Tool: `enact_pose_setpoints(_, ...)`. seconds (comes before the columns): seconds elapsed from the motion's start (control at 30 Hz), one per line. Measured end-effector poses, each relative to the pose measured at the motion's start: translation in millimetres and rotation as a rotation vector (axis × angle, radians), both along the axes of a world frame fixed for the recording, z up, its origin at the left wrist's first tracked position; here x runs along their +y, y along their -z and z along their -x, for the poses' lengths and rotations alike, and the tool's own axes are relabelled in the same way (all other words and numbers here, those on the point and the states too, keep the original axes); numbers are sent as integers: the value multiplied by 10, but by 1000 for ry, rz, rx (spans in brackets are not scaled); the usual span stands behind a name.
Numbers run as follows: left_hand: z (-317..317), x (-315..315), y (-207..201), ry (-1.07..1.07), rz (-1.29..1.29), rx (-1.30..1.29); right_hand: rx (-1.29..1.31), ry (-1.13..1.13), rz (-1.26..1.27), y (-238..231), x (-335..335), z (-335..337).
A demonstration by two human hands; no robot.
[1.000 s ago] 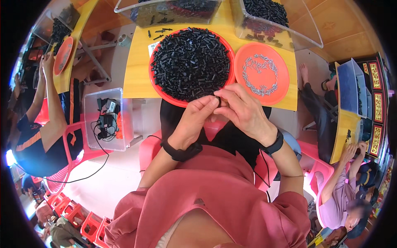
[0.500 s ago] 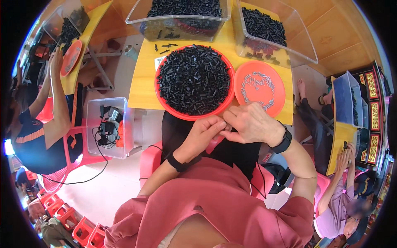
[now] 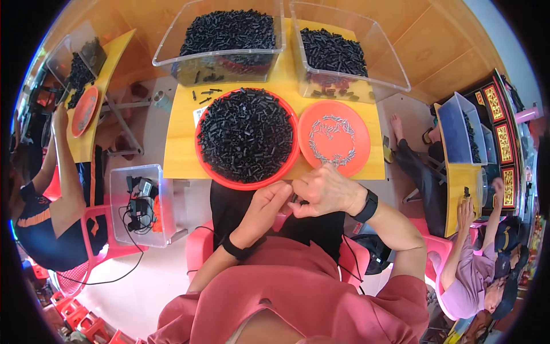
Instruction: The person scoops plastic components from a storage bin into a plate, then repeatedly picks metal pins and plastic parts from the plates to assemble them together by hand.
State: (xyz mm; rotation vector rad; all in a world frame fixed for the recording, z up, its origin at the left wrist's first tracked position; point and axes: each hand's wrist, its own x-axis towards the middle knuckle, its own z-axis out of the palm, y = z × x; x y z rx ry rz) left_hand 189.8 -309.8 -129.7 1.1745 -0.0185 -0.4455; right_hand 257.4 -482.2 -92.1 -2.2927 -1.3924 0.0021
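My left hand (image 3: 262, 213) and my right hand (image 3: 327, 190) meet fingertip to fingertip over my lap, just off the table's near edge. Both are closed. A small black part (image 3: 295, 199) shows between the curled fingers of the right hand; whatever the left fingertips pinch is hidden. In front of the hands, a round red basin (image 3: 294, 155) is heaped with short black tubular plastic pieces (image 3: 245, 135). To its right, an orange-red plate (image 3: 332, 139) carries a loose ring of small silvery metal pins or screws (image 3: 347, 127).
Two clear plastic bins (image 3: 223, 69) (image 3: 366, 83) of black pieces stand at the back of the yellow table (image 3: 183, 137). Several stray pieces (image 3: 209, 92) lie beside the basin. A box of cables (image 3: 166, 229) is at left. Co-workers sit at side tables left and right.
The whole view has shifted, so the table sits lower and further left. My hands stay together; the right fingers have curled differently, and a dark piece now shows between them.
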Motion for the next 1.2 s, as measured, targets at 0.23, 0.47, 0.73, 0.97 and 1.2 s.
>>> enact_pose_setpoints(0.23, 26, -21, 41, 13, -75, -107, 16, 12, -70, 25, -39, 35)
enact_pose_setpoints(0.47, 16, -3, -1, -28, -111, -66, 519, 398, -807, -222, -285, -373)
enact_pose_setpoints(0.73, 49, -23, -213, -61, -64, -124, 934, 436, -1109, -299, -279, -207)
enact_pose_setpoints(0.97, 140, 54, -824, 188, 238, -143, 1089, 413, -1055, 46, -257, 189)
enact_pose_setpoints(1.2, 328, -226, -2015, 470, 579, 78, 1237, 289, -868, 159, -147, 505)
